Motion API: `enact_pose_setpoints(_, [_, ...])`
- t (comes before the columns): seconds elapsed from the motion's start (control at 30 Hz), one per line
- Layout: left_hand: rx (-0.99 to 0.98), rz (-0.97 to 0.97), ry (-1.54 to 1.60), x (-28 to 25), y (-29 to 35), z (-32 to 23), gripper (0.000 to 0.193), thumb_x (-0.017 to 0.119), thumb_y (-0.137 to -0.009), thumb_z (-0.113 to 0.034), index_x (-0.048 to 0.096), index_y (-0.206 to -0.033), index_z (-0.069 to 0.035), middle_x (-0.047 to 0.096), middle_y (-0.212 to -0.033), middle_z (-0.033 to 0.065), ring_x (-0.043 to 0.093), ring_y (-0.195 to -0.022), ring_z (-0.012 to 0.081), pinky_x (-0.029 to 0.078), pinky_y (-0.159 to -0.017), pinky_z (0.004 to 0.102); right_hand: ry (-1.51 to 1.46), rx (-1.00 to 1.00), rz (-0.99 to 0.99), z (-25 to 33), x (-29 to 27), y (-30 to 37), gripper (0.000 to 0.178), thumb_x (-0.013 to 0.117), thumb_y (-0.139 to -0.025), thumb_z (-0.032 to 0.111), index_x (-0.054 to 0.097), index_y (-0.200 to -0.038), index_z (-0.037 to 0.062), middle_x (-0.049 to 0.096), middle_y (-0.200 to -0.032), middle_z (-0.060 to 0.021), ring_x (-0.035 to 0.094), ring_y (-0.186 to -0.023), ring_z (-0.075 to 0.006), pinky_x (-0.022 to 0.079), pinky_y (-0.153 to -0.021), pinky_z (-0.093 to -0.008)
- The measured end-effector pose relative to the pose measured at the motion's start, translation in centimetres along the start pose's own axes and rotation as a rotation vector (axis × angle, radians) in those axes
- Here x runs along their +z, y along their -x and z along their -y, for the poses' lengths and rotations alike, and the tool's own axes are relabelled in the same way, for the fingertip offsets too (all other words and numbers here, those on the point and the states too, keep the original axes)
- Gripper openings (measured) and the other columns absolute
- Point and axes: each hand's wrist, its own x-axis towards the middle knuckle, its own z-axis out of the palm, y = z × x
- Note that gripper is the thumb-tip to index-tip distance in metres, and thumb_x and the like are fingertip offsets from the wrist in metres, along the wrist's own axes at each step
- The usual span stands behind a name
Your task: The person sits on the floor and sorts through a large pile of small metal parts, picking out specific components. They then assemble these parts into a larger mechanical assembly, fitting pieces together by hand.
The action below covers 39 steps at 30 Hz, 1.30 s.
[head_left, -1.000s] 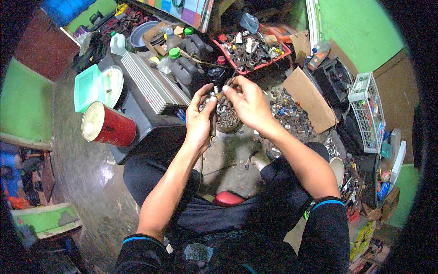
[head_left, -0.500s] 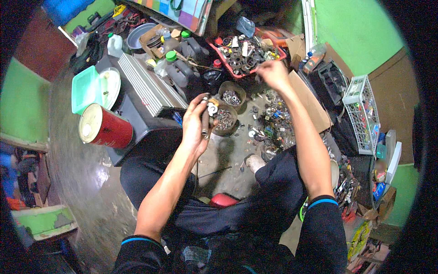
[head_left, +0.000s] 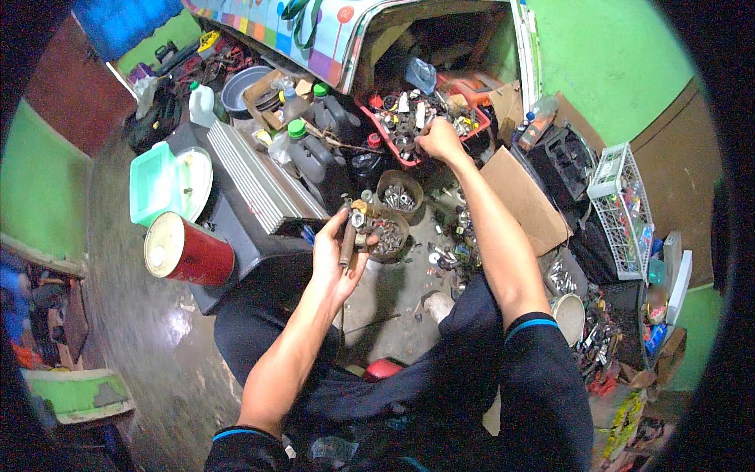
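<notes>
My left hand point(head_left: 332, 263) is closed around a small bundle of worn metal parts above the floor between my knees. Among them a brownish metal tube point(head_left: 347, 248) lies along the fingers, with ring-like fittings beside it. My right hand point(head_left: 443, 142) reaches into the red plastic basket point(head_left: 388, 144), which is heaped with mixed metal and plastic parts. Its fingers are bent together over the heap; whatever they pinch, if anything, is hidden. Just beyond the left hand stand two round tubs, one with silvery bolts point(head_left: 399, 197), the other with small reddish-brown hardware point(head_left: 388, 237).
Loose small parts point(head_left: 456, 256) are scattered on the floor right of the tubs, beside a cardboard flap point(head_left: 525, 200). At left, a red can point(head_left: 206, 256) and a mint-green container point(head_left: 153, 185) rest on a dark surface. Dark jugs point(head_left: 316, 164) and a white crate point(head_left: 621, 212) stand around.
My right hand has moved slightly left and down into the basket's heap. My left hand has turned and lowered a little, showing more of the metal parts. The view has shifted.
</notes>
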Motion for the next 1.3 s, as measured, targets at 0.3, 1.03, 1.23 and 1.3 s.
enact_pose_setpoints(0.3, [-0.071, 0.063, 0.208, 0.1, 0.2, -1.2, 0.030, 0.043, -0.099, -0.026, 0.053, -0.114, -0.002, 0.058, -0.104, 0.0138, 0.056, -0.087, 0.0247, 0.051, -0.074, 0.0383, -0.081, -0.085, -0.324, 0.4, 1.3, -1.4, 0.032, 0.070, -0.077, 0.019, 0.068, -0.102, -0.0003, 0.069, -0.083, -0.0218, 0.069, -0.080, -0.0316, 0.052, -0.076, -0.0389])
enact_pose_setpoints(1.03, [0.369, 0.139, -0.686, 1.9, 1.4, 1.4, 0.052, 0.058, -0.081, 0.013, 0.045, -0.131, 0.006, 0.060, -0.115, 0.0157, 0.062, -0.098, 0.0192, 0.058, -0.082, 0.0311, -0.338, -0.745, 0.036, 10.2, -5.6, 17.8, 0.031, 0.071, -0.078, 0.015, 0.066, -0.105, 0.0011, 0.067, -0.100, -0.0164, 0.066, -0.092, -0.0295, 0.051, -0.080, -0.0358])
enact_pose_setpoints(1.23, [0.445, 0.048, -0.864, 1.7, 1.2, 1.9, 0.043, 0.065, -0.082, 0.003, 0.055, -0.124, 0.004, 0.064, -0.106, 0.0115, 0.062, -0.091, 0.0133, 0.051, -0.081, 0.0270, -0.337, -0.639, 0.000, 10.2, -6.1, 17.8, 0.022, 0.069, -0.077, 0.012, 0.069, -0.096, 0.0008, 0.069, -0.088, -0.0153, 0.067, -0.081, -0.0291, 0.051, -0.075, -0.0367])
enact_pose_setpoints(1.3, [0.444, 0.039, -0.926, 2.3, 1.7, 1.4, 0.043, 0.064, -0.084, 0.002, 0.054, -0.125, 0.003, 0.064, -0.105, 0.0100, 0.062, -0.090, 0.0139, 0.055, -0.078, 0.0280, -0.284, -0.698, -0.010, 9.8, -6.0, 17.3, 0.020, 0.068, -0.077, 0.012, 0.068, -0.093, 0.0009, 0.068, -0.088, -0.0154, 0.066, -0.083, -0.0319, 0.051, -0.075, -0.0383])
